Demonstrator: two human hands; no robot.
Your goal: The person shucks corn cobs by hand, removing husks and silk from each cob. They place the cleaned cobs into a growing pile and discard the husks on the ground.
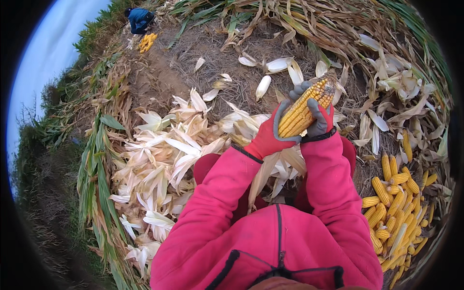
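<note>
A husked ear of corn is held up between my two gloved hands, tilted with its darker, frayed end toward the upper right. My left hand, in a red and grey glove, wraps the lower end and far side of the ear. On the near right side, my right hand presses its grey fingers around it. Yellow kernels show along most of its length. Below the hands, pale loose husks hang or lie between my knees.
A large heap of stripped husks lies to my left. Several bare ears make a pile at my right. Dry corn stalks stretch across the far side. Another person crouches far off by a small corn pile.
</note>
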